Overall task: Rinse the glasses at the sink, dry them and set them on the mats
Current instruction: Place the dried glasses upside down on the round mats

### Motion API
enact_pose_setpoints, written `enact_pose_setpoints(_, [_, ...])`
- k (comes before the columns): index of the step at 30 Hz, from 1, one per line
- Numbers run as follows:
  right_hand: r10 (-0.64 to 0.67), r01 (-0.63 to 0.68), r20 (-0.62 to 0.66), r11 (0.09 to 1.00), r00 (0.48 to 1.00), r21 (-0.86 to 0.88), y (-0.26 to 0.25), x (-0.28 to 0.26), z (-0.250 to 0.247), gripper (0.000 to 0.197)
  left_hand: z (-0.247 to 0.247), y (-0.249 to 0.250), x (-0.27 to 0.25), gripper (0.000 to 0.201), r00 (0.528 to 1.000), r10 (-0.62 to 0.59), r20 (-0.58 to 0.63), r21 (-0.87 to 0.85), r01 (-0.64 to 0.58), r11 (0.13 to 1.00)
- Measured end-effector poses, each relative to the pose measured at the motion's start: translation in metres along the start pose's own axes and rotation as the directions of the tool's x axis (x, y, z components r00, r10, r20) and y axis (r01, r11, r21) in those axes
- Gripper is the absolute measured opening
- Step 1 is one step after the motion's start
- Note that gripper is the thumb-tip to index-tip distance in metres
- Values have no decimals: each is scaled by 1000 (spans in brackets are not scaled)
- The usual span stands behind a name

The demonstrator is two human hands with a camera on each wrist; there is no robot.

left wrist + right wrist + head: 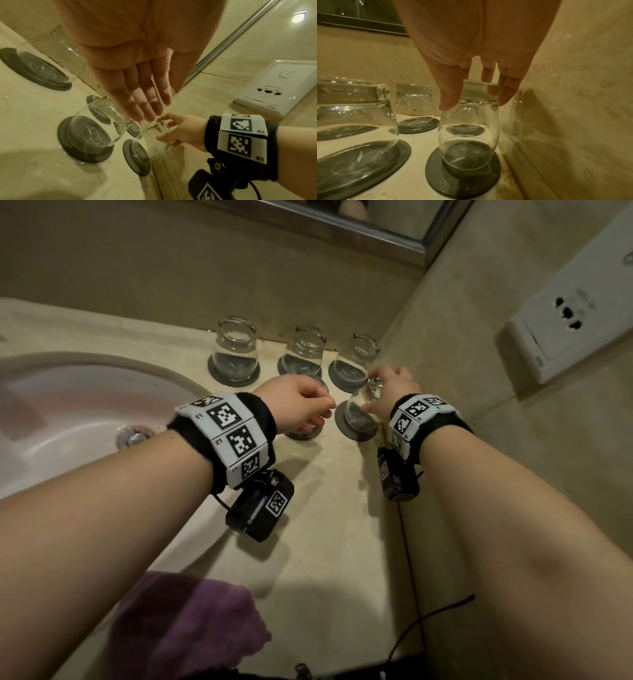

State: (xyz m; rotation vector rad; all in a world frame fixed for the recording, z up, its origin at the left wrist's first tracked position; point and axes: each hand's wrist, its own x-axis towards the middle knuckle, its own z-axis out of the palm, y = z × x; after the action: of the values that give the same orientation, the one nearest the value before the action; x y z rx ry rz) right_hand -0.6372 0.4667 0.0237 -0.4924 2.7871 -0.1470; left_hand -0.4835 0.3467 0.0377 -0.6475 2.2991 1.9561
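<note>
Five clear glasses stand upside down on dark round mats on the counter, three of them in a back row. My right hand pinches the upturned base of the front right glass with thumb and fingers. This glass leans slightly, with its rim at its mat. My left hand hovers with straight fingers over the front left glass, which sits on its mat. Whether the fingertips touch that glass is unclear.
The sink basin lies to the left. A purple towel sits at the counter's near edge. The side wall with a white socket is close on the right, next to the front right mat. A mirror frame runs above.
</note>
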Motion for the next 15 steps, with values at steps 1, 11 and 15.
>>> enact_pose_setpoints(1, [-1,1,4,1000,1000,-4,0,2,1,57,0,0,1,18,1000,-3,1,-4,3,1000])
enact_pose_setpoints(11, [-11,15,51,996,999,-93,-4,8,14,57,-3,-5,-1,15,999,-36,16,-71,37,997])
enact_pose_setpoints(15, [-3,8,50,994,999,-110,-5,4,17,62,-8,-5,-7,16,1000,-18,5,-64,18,998])
